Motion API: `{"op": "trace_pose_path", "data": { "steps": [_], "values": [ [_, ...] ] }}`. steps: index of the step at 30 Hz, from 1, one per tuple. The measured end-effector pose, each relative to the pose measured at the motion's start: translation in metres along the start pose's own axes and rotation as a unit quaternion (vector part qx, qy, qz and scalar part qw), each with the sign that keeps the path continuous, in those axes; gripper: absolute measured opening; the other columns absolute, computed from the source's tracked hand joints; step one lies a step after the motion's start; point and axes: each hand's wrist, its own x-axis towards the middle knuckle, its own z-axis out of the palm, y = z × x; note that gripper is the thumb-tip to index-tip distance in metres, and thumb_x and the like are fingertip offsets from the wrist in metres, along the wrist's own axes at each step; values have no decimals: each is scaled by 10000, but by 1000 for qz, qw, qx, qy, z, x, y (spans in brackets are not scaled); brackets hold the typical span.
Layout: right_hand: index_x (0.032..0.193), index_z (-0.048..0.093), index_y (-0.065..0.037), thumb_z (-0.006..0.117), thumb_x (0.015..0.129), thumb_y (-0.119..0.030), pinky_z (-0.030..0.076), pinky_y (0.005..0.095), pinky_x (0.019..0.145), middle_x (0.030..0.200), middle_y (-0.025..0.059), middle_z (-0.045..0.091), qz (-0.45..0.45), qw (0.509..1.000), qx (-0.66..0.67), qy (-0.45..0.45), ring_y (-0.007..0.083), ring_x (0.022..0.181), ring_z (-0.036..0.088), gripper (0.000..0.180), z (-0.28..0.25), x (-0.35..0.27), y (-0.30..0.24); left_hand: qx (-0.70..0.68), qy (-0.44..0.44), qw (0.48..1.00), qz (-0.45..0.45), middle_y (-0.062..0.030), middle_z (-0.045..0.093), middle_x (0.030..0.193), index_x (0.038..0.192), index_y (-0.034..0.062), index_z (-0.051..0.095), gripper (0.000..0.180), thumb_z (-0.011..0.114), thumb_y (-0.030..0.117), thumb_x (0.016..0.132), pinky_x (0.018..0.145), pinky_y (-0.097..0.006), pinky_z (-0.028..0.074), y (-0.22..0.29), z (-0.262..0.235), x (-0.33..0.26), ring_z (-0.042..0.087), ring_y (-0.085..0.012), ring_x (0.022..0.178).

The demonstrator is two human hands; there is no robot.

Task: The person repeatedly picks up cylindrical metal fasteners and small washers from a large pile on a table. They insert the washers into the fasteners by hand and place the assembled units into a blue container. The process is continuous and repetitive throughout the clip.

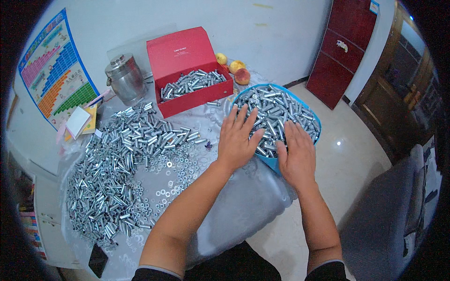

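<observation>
A blue basin point(317, 119) heaped with silver metal sleeves point(275, 108), which look like anchor-bolt parts, stands at the table's right edge. My left hand point(236, 140) lies over its left rim, fingers spread and stretched toward the sleeves. Over the near side, my right hand point(298, 157) rests with fingers extended onto the heap. Neither hand grips anything that I can see. To the left, a large pile of similar sleeves point(105, 182) spreads across the table, with loose washers and nuts point(169, 175) along its right side.
Behind the pile, an open red box point(194, 100) holds more sleeves. A steel canister point(125, 79) stands left of it, and several round fruits point(242, 76) lie to its right. A dark phone point(98, 260) sits at the near left edge of the cloth-covered table point(234, 210). Right is a grey sofa point(379, 215).
</observation>
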Motion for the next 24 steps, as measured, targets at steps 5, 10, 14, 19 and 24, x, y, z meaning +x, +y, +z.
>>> {"op": "trace_pose_path", "data": {
  "steps": [5, 10, 14, 19, 24],
  "values": [
    [1342, 508, 0, 507, 939, -266, 314, 476, 1101, 1388, 180, 506, -4, 998, -49, -27, 360, 1313, 437, 483, 9, 20, 14, 45, -24, 999, -15, -237, 391, 1474, 1406, 58, 462, 558, 476, 401, 965, 1122, -533, 242, 10, -10, 17, 300, -446, 1386],
    [1378, 474, -10, 501, 949, -306, 289, 478, 1112, 1465, 180, 423, 19, 998, -13, -56, 361, 1355, 383, 522, 6, 17, 15, 1, 0, 1000, -1, -272, 375, 1469, 1402, 25, 452, 555, 461, 375, 972, 1131, -525, 234, -3, 5, 12, 298, -477, 1375],
    [1385, 468, -4, 535, 916, -444, 246, 492, 1131, 1481, 210, 391, 15, 999, -34, -39, 381, 1387, 329, 647, -1, 8, 7, 8, 19, 1000, -15, -278, 366, 1472, 1420, -18, 400, 595, 452, 372, 975, 1142, -508, 219, 1, 7, 10, 300, -469, 1378],
    [1377, 460, 38, 573, 851, -559, 221, 500, 1140, 1478, 253, 371, 28, 996, -41, -79, 395, 1400, 298, 803, 2, 9, -3, -4, -3, 1000, -3, -276, 337, 1491, 1430, -71, 344, 649, 422, 393, 983, 1158, -496, 191, -4, 6, 15, 279, -432, 1404],
    [1368, 463, 62, 570, 840, -565, 234, 499, 1136, 1464, 269, 384, 53, 994, -51, -86, 402, 1386, 320, 827, 6, 16, -6, 11, -81, 997, -14, -273, 298, 1514, 1449, -74, 300, 679, 406, 410, 985, 1171, -471, 179, -3, -3, 22, 264, -386, 1427]
  ]
}}
